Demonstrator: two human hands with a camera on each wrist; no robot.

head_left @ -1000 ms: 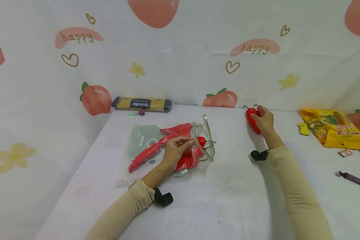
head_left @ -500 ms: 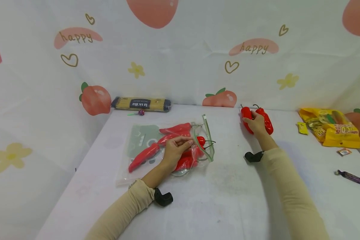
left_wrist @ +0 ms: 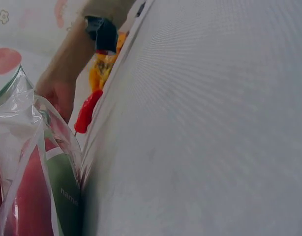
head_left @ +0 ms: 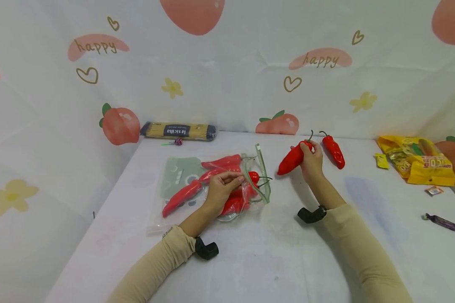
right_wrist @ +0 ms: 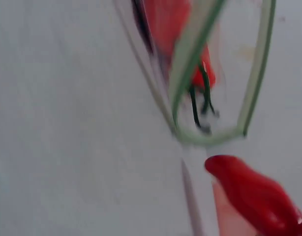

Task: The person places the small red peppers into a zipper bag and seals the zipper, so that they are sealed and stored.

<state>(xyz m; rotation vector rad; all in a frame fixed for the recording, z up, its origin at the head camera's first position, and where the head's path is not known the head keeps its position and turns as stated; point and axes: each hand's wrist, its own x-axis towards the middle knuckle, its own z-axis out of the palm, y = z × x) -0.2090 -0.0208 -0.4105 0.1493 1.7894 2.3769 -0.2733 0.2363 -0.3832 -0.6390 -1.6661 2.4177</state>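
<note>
My left hand (head_left: 221, 191) pinches the mouth of a clear zip bag (head_left: 180, 166) with a green zip edge. The bag lies on the table with several red chili peppers (head_left: 182, 198) inside, stems toward the mouth. Right of the bag, my right hand (head_left: 313, 159) holds another red chili pepper (head_left: 290, 160) by its stem end, its tip pointing left toward the bag. In the right wrist view this pepper (right_wrist: 256, 194) appears just outside the gaping green rim (right_wrist: 205, 138). One loose chili pepper (head_left: 333, 152) lies behind the right hand. The left wrist view hides most of the left hand.
A pasta packet (head_left: 178, 131) and a lollipop (head_left: 178, 142) lie at the back left. On the right are a yellow snack bag (head_left: 417, 162), a small yellow packet (head_left: 381, 161), a small orange-and-white wrapper (head_left: 434, 191) and a purple wrapped candy (head_left: 444, 224). A printed cloth hangs behind.
My right hand has separated one chili pepper from the pair at the back, lifting it leftward and tilting its tip toward the bag. The left hand stays on the bag's mouth.
</note>
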